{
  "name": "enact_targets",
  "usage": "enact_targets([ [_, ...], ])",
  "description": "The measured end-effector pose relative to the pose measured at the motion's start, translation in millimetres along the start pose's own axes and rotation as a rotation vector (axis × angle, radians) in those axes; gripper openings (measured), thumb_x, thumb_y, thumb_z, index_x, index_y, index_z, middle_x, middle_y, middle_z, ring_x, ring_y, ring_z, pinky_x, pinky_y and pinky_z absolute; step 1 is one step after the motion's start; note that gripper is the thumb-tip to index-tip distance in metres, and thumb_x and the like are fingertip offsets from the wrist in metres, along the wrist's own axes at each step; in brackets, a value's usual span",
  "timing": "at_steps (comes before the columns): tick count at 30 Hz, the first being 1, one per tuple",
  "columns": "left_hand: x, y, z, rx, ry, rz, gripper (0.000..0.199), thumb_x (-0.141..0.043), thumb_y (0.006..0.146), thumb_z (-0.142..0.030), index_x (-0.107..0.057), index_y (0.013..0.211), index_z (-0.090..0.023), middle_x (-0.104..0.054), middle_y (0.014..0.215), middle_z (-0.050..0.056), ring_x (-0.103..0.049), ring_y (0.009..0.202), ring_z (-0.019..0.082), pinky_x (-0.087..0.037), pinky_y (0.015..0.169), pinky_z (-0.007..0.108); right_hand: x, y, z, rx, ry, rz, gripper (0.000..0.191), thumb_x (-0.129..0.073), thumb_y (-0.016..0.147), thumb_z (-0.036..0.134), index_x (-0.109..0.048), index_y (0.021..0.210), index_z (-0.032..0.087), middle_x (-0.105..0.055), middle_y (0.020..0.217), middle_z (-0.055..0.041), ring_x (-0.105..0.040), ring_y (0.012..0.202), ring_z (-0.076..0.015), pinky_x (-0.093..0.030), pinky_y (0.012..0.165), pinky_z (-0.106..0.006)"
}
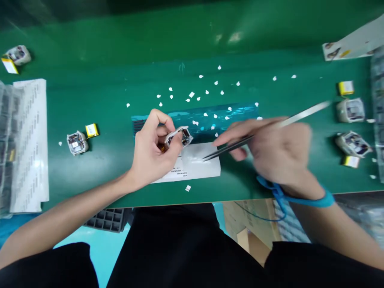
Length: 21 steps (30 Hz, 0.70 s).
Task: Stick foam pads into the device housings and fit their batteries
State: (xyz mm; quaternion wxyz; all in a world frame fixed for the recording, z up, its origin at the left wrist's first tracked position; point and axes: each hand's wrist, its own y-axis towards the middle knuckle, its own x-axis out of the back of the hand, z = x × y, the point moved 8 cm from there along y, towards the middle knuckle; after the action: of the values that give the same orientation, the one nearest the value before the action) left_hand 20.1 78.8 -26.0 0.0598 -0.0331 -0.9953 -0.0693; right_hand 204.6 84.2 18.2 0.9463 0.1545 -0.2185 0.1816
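**Two hands at close work over a green table (105,96)**

Pinches an open housing (186,138) narrowly between thumb and fingers of the left hand (150,160), just above the upper edge of a white sheet (207,170). Probably holds it by the rim to leave the packed inside facing up, though partly covered by the thumb.

Grips tweezers (306,113) in the blurred right hand (280,152), tips close together and angled down toward the sheet. Likely slants them to keep the fingers off to one side. Cannot tell from here whether touching the sheet or carrying anything.

Beyond the hands, on and around a blue-green film (186,120), scattered white tabs (216,83); easily brushed by a sleeve or knuckle, perhaps. To the left, another housing (77,143) beside a yellow-edged cell (92,130). To the right, two more housings (351,110). From the blue wrist strap (325,200), a cord (277,194) looping past the table's near edge, possibly a snag.
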Motion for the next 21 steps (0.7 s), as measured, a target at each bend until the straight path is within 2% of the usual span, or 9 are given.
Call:
enact_targets([
  [2,-1.8,-1.4,-0.1,0.004,0.032,0.021,0.023,-0.065,0.089,-0.017,-0.044,0.094,-0.024,-0.054,0.058,-0.009,-0.032,0.043,0.008,-0.021,0.040,0.026,-18.6,-10.6,-4.9,-0.026,0.141,0.161,0.041,-0.048,0.111,0.035,-0.075,0.086,0.017,-0.075,0.074,-0.0035,-0.067,0.057,-0.0117,-0.056,0.052,-0.023],
  [4,-3.4,-2.7,-0.5,0.006,0.064,0.046,0.023,-0.064,0.088,-0.016,-0.046,0.099,-0.024,-0.058,0.060,-0.008,-0.034,0.043,0.008,-0.024,0.041,0.028,-26.8,-18.1,-7.4,-0.034,0.205,0.201,0.035,-0.053,0.109,0.030,-0.077,0.087,0.018,-0.077,0.077,-0.0022,-0.069,0.058,-0.0114,-0.059,0.053,-0.021],
  [9,-6.7,-2.5,-1.3,-0.001,0.108,0.086,0.022,-0.061,0.087,-0.013,-0.050,0.103,-0.023,-0.057,0.059,-0.009,-0.036,0.044,0.009,-0.027,0.043,0.028,-28.0,-24.0,-12.3,-0.055,0.103,0.168,0.040,-0.055,0.107,0.023,-0.074,0.071,0.022,-0.080,0.085,-0.0018,-0.076,0.069,-0.0148,-0.065,0.062,-0.024],
  [11,-8.5,-1.8,-2.3,-0.009,0.118,0.096,0.021,-0.060,0.087,-0.012,-0.051,0.102,-0.022,-0.058,0.059,-0.009,-0.038,0.043,0.008,-0.028,0.042,0.027,-27.3,-24.2,-10.5,-0.027,0.074,0.165,0.038,-0.056,0.106,0.019,-0.075,0.073,0.022,-0.080,0.089,-0.0012,-0.077,0.075,-0.0151,-0.067,0.068,-0.024],
  [18,-11.0,-0.9,-6.1,-0.044,0.167,0.107,0.016,-0.059,0.087,-0.009,-0.055,0.098,-0.020,-0.059,0.059,-0.008,-0.042,0.042,0.007,-0.029,0.041,0.024,-27.9,-22.0,-5.9,-0.010,0.062,0.176,0.032,-0.059,0.102,0.014,-0.078,0.078,0.023,-0.081,0.090,0.0007,-0.078,0.075,-0.0159,-0.067,0.067,-0.024],
  [21,-10.5,-1.2,-6.9,-0.056,0.204,0.097,0.015,-0.059,0.088,-0.008,-0.058,0.097,-0.019,-0.059,0.059,-0.008,-0.044,0.043,0.007,-0.032,0.042,0.023,-32.0,-17.4,-3.4,0.016,0.126,0.241,0.028,-0.062,0.100,0.011,-0.079,0.080,0.022,-0.081,0.092,0.0007,-0.078,0.076,-0.0147,-0.067,0.071,-0.022],
])
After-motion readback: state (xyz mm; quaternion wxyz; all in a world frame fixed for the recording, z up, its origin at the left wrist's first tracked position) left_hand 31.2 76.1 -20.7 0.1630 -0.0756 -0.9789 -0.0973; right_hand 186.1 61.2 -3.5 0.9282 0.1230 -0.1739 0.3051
